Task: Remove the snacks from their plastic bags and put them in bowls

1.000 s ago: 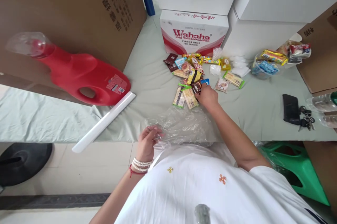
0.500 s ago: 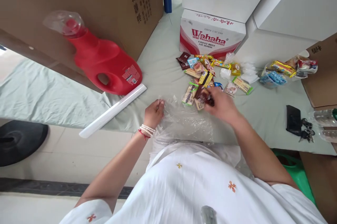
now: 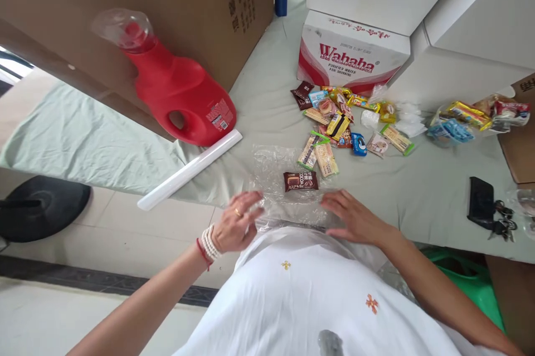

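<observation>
While a brown packet (image 3: 301, 181) lies on clear plastic (image 3: 271, 162) at the near side of the surface (image 3: 430, 194), the left hand (image 3: 238, 222) and right hand (image 3: 354, 218) flank it, fingers parted; other snacks (image 3: 337, 125) lie farther.

Cartons (image 3: 353, 58) stacked on a cloth-covered table (image 3: 397, 189) above tiled floor (image 3: 137, 244) suggest a storeroom.

Crinkled clear plastic sheet (image 3: 271, 169), glossy brown wrapper (image 3: 301, 181), wrinkled cloth (image 3: 422, 194).
</observation>
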`<state>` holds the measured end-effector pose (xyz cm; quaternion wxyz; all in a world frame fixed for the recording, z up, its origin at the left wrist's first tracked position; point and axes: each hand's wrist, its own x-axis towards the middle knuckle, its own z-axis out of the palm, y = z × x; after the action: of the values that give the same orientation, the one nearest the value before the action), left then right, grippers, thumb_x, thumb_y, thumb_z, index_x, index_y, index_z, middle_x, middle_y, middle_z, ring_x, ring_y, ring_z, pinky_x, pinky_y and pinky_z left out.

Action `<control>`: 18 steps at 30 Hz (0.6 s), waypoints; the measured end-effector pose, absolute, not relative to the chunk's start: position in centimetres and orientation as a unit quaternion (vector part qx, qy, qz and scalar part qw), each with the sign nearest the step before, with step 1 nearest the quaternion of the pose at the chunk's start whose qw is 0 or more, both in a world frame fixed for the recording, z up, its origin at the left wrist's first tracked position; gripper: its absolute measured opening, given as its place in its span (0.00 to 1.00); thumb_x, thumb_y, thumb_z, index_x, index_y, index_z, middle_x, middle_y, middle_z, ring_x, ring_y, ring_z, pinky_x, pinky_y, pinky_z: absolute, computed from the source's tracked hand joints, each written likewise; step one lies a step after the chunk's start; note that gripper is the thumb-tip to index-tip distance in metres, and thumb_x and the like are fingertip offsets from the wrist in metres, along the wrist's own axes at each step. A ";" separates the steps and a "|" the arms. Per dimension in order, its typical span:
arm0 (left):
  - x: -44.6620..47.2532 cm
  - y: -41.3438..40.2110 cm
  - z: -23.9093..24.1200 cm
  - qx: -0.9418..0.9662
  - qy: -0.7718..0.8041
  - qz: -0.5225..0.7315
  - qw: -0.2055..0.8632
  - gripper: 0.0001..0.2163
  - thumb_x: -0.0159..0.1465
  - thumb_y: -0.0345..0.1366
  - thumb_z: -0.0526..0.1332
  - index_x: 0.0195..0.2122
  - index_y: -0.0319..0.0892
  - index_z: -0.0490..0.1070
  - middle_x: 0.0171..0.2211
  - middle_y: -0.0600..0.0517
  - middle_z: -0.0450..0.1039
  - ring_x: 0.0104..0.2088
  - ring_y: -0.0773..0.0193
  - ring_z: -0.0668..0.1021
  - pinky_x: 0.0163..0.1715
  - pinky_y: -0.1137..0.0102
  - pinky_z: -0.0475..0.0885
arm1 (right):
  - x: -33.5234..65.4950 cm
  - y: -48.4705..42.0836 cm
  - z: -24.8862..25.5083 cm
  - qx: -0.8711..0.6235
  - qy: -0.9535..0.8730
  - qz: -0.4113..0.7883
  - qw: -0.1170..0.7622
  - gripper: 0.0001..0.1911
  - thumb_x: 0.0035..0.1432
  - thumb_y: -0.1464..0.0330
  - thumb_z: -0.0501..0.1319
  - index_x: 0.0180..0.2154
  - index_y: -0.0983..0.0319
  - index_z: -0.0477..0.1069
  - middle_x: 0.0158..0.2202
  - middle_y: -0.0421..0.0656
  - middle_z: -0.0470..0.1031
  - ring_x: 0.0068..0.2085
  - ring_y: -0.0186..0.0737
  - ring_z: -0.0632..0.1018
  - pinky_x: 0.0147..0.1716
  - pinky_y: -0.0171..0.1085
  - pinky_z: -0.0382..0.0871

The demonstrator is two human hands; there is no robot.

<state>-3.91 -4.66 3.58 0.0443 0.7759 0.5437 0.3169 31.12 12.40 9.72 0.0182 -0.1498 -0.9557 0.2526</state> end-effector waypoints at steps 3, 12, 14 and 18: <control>-3.2 -6.5 2.5 0.843 0.482 0.229 0.072 0.21 0.65 0.28 0.61 0.58 0.53 0.72 0.64 0.45 0.71 0.67 0.49 0.70 0.68 0.46 0.60 | 34.9 10.8 6.8 -0.150 -0.963 0.219 0.035 0.21 0.67 0.63 0.64 0.60 0.58 0.72 0.64 0.53 0.69 0.63 0.56 0.68 0.60 0.56 0.68; -5.6 0.2 5.3 0.604 0.657 0.348 0.289 0.14 0.72 0.43 0.57 0.35 0.42 0.76 0.35 0.47 0.81 0.37 0.59 0.81 0.38 0.66 0.75 | 31.6 16.0 8.2 -0.260 -0.881 0.372 0.130 0.14 0.73 0.62 0.54 0.43 0.59 0.76 0.36 0.46 0.80 0.38 0.42 0.79 0.41 0.40 0.73; -6.2 3.0 5.5 0.546 0.719 0.316 0.291 0.16 0.70 0.47 0.58 0.32 0.42 0.75 0.28 0.50 0.77 0.29 0.62 0.77 0.32 0.66 0.72 | 30.2 18.1 8.7 -0.346 -0.857 0.362 0.117 0.15 0.73 0.61 0.53 0.43 0.59 0.76 0.34 0.44 0.80 0.36 0.42 0.79 0.38 0.38 0.72; -6.8 7.3 5.1 0.526 0.793 0.266 0.155 0.10 0.61 0.43 0.67 0.34 0.40 0.75 0.27 0.50 0.72 0.31 0.58 0.73 0.39 0.60 0.72 | 27.6 21.4 9.7 -0.471 -0.852 0.230 0.008 0.15 0.67 0.66 0.57 0.51 0.61 0.77 0.39 0.48 0.81 0.39 0.49 0.79 0.37 0.40 0.69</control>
<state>-6.82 7.27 5.09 0.1549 0.5262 0.7925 0.2665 27.55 21.45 9.67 0.0083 -0.4712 -0.8515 0.2300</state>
